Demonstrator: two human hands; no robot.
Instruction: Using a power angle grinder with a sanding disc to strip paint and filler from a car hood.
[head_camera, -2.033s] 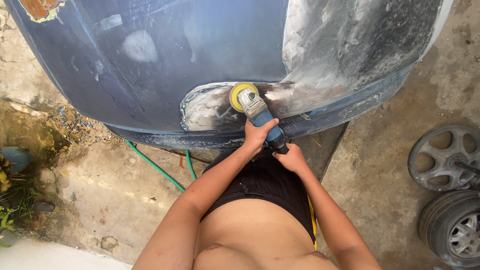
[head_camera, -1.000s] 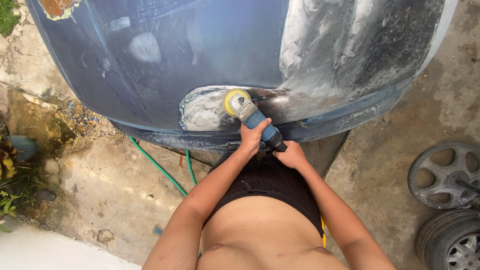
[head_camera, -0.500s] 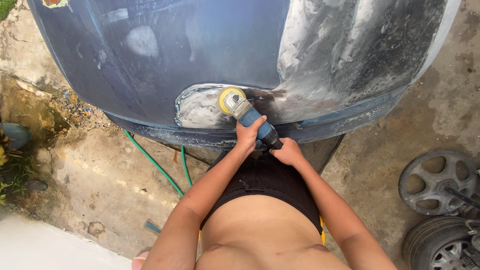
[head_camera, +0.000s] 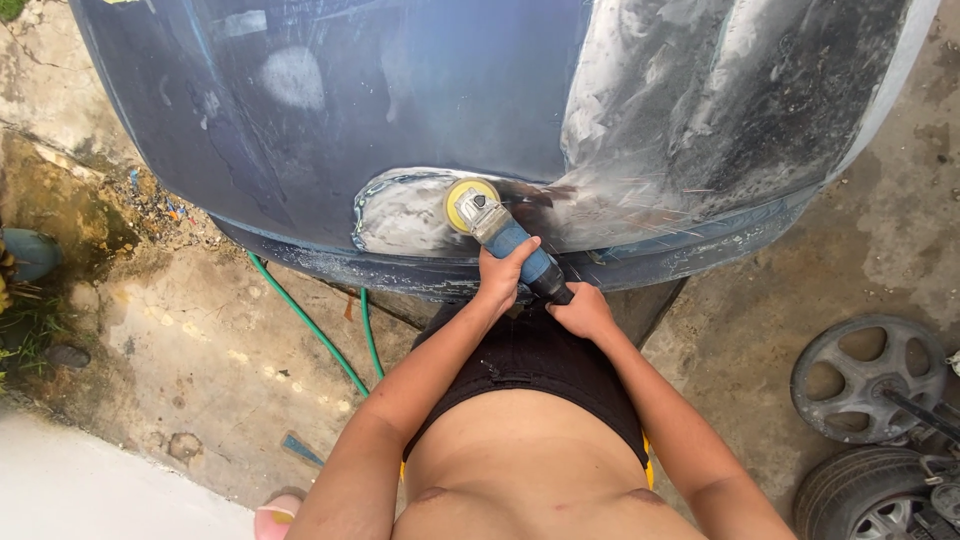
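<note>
Against the dark blue car panel (head_camera: 400, 110), my left hand (head_camera: 503, 275) and right hand (head_camera: 580, 312) clenched around the blue grinder (head_camera: 510, 240), yellow disc (head_camera: 470, 203) on the bare grey patch (head_camera: 405, 212), green hose (head_camera: 320, 330) on concrete below

Dark blue car panel (head_camera: 400, 110) with grey-white sanded patches, blue grinder (head_camera: 510, 245) with yellow disc, green hose (head_camera: 315, 330).

L hand (head_camera: 503, 272) fist closed | R hand (head_camera: 581, 313) closed | arms fwd
</note>
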